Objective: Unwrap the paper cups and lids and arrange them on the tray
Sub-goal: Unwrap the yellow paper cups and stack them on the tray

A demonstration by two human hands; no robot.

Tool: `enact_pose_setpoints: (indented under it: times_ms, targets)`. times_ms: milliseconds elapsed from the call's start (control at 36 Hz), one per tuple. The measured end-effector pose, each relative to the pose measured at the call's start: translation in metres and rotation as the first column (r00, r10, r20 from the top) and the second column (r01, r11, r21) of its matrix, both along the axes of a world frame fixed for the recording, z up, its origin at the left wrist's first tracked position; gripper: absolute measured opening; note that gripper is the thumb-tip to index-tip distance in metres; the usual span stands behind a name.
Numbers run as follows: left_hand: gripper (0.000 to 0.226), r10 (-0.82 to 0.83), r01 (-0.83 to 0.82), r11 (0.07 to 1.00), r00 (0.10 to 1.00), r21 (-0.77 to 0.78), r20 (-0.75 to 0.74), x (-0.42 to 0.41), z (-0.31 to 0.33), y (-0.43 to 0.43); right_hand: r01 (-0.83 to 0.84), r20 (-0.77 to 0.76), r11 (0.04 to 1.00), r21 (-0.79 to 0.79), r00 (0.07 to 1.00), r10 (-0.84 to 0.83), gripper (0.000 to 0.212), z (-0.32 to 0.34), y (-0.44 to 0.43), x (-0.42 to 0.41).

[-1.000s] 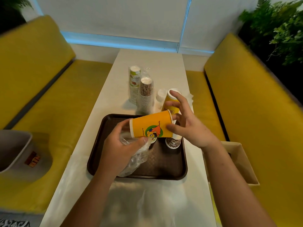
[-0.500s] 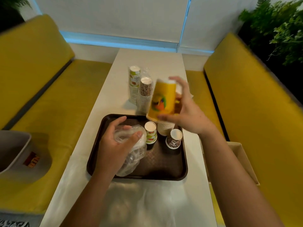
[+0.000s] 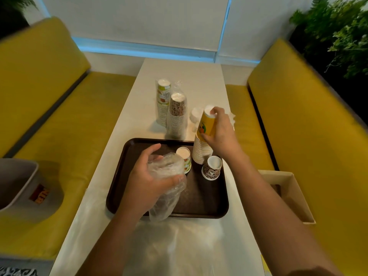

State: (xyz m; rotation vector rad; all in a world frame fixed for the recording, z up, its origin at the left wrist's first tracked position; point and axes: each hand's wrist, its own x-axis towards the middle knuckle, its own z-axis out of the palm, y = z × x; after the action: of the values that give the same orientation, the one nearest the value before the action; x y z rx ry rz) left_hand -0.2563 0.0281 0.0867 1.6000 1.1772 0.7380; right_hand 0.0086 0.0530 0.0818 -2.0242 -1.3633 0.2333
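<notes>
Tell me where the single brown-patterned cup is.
In the head view the brown-patterned cup stands upright on the brown tray, toward its right side, just on the near side of the yellow cup stack that the right hand grips.

White table (image 3: 180, 76): brown tray (image 3: 119, 176), wrapped cup stacks (image 3: 176, 116), lids (image 3: 196, 116) beyond

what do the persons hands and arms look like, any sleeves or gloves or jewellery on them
Nothing worn that shows. The left hand and right hand have no gloves, and no ring, watch or bracelet can be seen. The left forearm and right forearm are uncovered down to the frame's edge; no sleeve is in view.
</notes>
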Motion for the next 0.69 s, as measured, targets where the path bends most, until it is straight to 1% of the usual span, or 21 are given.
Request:
enact_pose_setpoints:
  times_ms: [28,83,111,167,194,222,250,278,306,333,361,417,472,500,556,694]
  targets:
    - [0.097,0.013,-0.013,1.0,1.0,0.012,-0.001,0.0,-0.002,0.001,0.014,0.013,1.0,0.007,1.0,-0.014,0.074,-0.004,-0.002,-0.001]
    - [0.092,0.035,-0.035,0.999,0.999,0.029,0.008,-0.002,-0.004,0.002,0.084,0.076,0.991,0.102,0.993,-0.092,0.065,-0.006,-0.01,-0.005]
    - [0.09,0.043,-0.043,0.999,0.999,0.032,0.018,-0.003,-0.006,0.003,0.123,0.087,0.976,0.183,0.986,-0.14,0.059,-0.004,-0.016,-0.011]
    - [0.086,0.066,-0.067,0.998,0.996,0.02,0.061,-0.003,-0.006,0.003,0.167,0.051,0.917,0.362,0.979,-0.198,0.046,0.004,-0.032,-0.026]
    - [0.086,0.083,-0.084,0.996,0.991,0.002,0.102,-0.003,-0.005,0.003,0.161,0.032,0.885,0.437,0.98,-0.194,0.041,0.009,-0.042,-0.035]
    - [0.083,0.103,-0.1,0.995,0.982,-0.022,0.156,-0.003,-0.004,0.002,0.128,0.016,0.863,0.488,0.988,-0.156,0.037,0.01,-0.051,-0.042]
    - [0.078,0.123,-0.115,0.992,0.969,-0.051,0.214,-0.002,-0.002,0.001,0.069,-0.015,0.858,0.51,0.997,-0.071,0.036,0.011,-0.061,-0.051]
    - [0.07,0.137,-0.122,0.99,0.956,-0.075,0.261,-0.001,-0.001,0.0,0.005,-0.076,0.866,0.5,0.996,0.039,0.036,0.011,-0.072,-0.058]
    - [0.06,0.14,-0.119,0.989,0.947,-0.088,0.291,0.001,0.001,-0.002,-0.056,-0.168,0.888,0.456,0.975,0.148,0.038,0.009,-0.083,-0.065]
    - [0.05,0.131,-0.107,0.99,0.942,-0.094,0.308,0.003,0.003,-0.004,-0.116,-0.282,0.915,0.386,0.93,0.237,0.043,0.007,-0.093,-0.072]
    - [0.042,0.116,-0.089,0.991,0.939,-0.099,0.324,0.005,0.006,-0.007,-0.181,-0.405,0.935,0.305,0.864,0.299,0.051,0.003,-0.102,-0.078]
    - [0.03,0.101,-0.064,0.991,0.929,-0.115,0.355,0.01,0.01,-0.013,-0.297,-0.599,0.936,0.191,0.72,0.351,0.071,-0.007,-0.116,-0.086]
    - [0.024,0.122,-0.072,0.987,0.917,-0.144,0.38,0.016,0.014,-0.02,-0.376,-0.714,0.914,0.154,0.597,0.366,0.086,-0.016,-0.126,-0.09]
    - [0.024,0.133,-0.077,0.984,0.913,-0.158,0.387,0.019,0.015,-0.025,-0.406,-0.744,0.901,0.154,0.552,0.376,0.091,-0.018,-0.13,-0.091]
    - [0.025,0.142,-0.085,0.983,0.916,-0.164,0.376,0.024,0.016,-0.033,-0.447,-0.768,0.881,0.156,0.506,0.393,0.097,-0.02,-0.138,-0.093]
    - [0.04,0.132,-0.086,0.986,0.926,-0.143,0.354,0.03,0.012,-0.047,-0.403,-0.767,0.901,0.159,0.524,0.37,0.097,-0.017,-0.151,-0.092]
